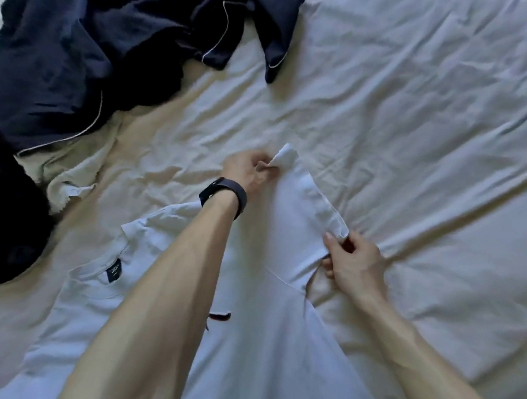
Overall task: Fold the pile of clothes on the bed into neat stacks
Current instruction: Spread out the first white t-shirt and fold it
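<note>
The left hand (250, 173) and right hand (353, 263) are each pinching one hem corner of the white T-shirt's (260, 344) sleeve (301, 202).

White shirt (263, 344) flat, navy pile (81, 62) beyond

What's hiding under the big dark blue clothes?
A crumpled cream garment pokes out from under the dark blue clothes, lying on the bed sheet. The rest of it, and anything else beneath, is covered.
</note>
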A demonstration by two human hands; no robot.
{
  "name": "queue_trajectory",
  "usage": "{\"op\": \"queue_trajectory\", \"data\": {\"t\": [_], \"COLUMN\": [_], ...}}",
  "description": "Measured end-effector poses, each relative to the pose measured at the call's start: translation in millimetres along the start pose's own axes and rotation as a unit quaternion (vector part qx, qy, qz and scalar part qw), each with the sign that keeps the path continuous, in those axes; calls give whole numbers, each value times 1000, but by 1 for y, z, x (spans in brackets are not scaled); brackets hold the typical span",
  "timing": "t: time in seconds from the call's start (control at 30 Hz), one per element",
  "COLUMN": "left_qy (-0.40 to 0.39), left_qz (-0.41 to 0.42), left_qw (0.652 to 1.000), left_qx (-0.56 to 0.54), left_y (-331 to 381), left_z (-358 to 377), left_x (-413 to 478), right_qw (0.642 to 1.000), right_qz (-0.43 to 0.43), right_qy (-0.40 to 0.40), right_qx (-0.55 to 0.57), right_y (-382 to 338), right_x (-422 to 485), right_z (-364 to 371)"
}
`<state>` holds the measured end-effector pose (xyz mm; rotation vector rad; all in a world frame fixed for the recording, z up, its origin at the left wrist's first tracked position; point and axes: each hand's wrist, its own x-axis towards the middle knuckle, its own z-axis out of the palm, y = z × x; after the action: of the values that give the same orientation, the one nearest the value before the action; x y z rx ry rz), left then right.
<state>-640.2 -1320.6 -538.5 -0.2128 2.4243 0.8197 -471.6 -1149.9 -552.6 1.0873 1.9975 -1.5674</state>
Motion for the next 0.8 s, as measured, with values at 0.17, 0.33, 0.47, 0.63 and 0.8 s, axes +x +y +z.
{"op": "queue_trajectory", "data": {"t": [0.17, 0.33, 0.47, 0.63, 0.8], "left_qy": [-30, -26, -3, -28, -25], "left_qz": [-55, -33, -1, -2, 36], "left_qw": [998, 989, 994, 998, 990], "left_qx": [-17, -141, -112, -58, -131], "left_y": [9, 6, 4, 18, 30], "left_z": [5, -9, -1, -8, -46], "left_x": [9, 10, 10, 7, -39], "right_qw": [996, 991, 986, 980, 961], "right_qz": [44, 71, 66, 71, 68], "right_qy": [-42, -55, -2, -28, -33], "right_qx": [58, 105, 150, 182, 267], "right_y": [2, 13, 12, 9, -12], "right_x": [-4, -11, -12, -13, -37], "right_z": [-3, 1, 10, 9, 7]}}
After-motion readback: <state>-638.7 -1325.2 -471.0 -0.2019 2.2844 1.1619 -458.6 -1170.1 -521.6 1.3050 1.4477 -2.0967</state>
